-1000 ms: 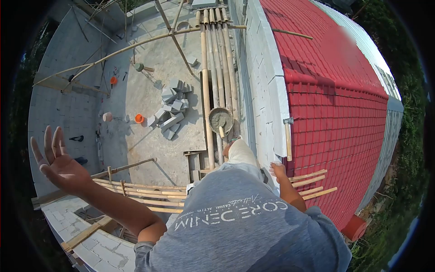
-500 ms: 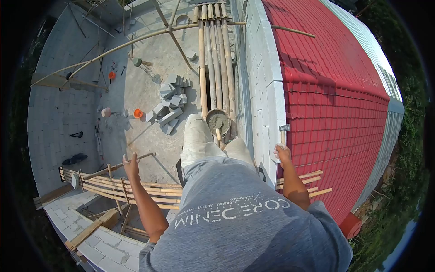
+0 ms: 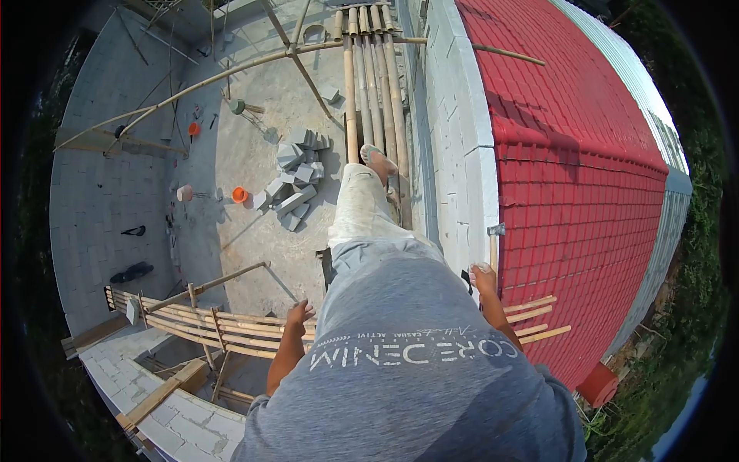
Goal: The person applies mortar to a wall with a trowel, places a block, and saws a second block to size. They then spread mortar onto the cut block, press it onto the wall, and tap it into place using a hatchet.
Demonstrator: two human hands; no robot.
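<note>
Forward along the bamboo poles a leg has been swung. Beside the red roof, a hammer is laid on the wall, its handle apparently gripped by the right hand. The left hand is held loosely spread near the railing.

right: block wall close — blocked | left: open air above bamboo rails

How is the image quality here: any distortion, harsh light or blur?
Head view: heavy fisheye curves the block wall and bamboo poles, with black corners; hard sunlight throws crisp shadows beside the pile of blocks; the red roof is bright but not blown out; centre sharp, rim greenery soft.
</note>
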